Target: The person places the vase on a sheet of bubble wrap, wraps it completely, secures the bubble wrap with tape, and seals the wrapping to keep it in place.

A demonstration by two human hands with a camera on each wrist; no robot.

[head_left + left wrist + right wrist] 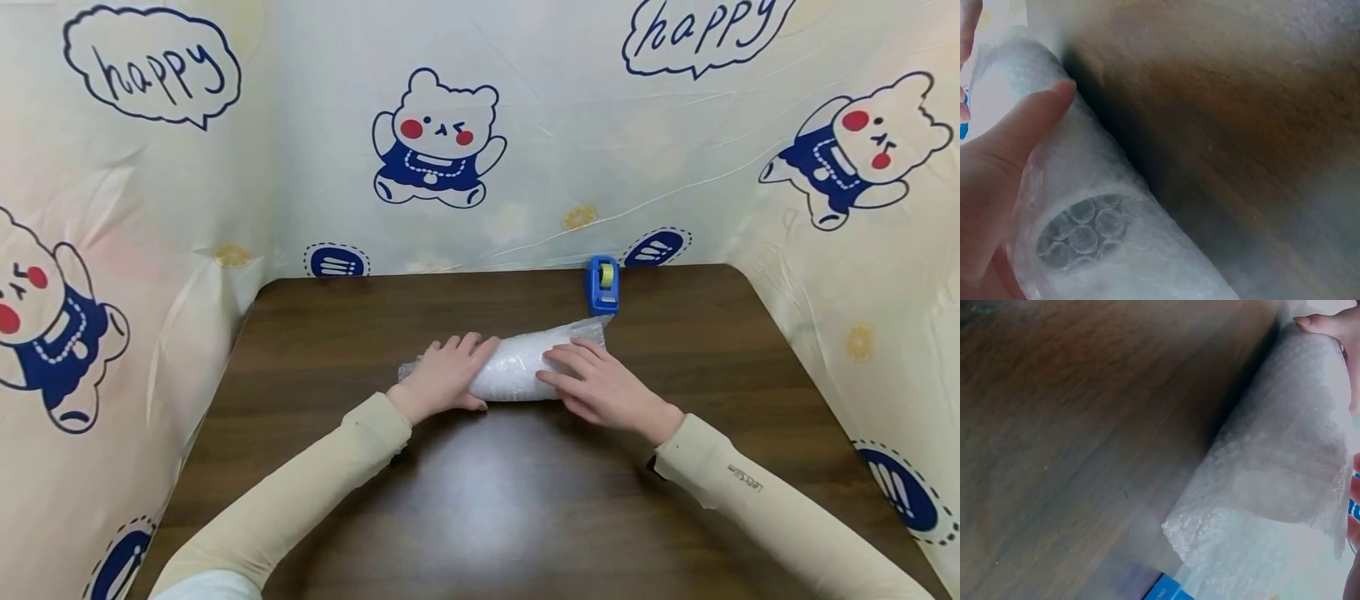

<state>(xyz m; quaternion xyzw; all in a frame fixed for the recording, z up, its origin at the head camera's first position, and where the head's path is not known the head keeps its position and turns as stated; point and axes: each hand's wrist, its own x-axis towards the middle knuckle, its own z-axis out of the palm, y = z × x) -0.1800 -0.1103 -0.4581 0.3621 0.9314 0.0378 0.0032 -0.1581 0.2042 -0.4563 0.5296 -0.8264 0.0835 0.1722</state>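
Note:
A white, rounded thing wrapped in clear bubble wrap (513,367) lies on its side across the table; its kind is hidden by the wrap. My left hand (444,375) holds the left part of the bundle, thumb along the near side and fingers over the top. In the left wrist view, an oval end with large bubbles shows through the wrap (1082,234). My right hand (600,387) rests its loosely bent fingers on the right part. Beyond that hand a loose flap of wrap sticks out past the white thing, also seen in the right wrist view (1229,544).
A blue tape dispenser (602,286) with a yellowish roll stands at the table's back edge, just behind the flap of wrap. The dark wooden table (480,517) is bordered by a pale curtain (555,142) printed with bears at the back and both sides.

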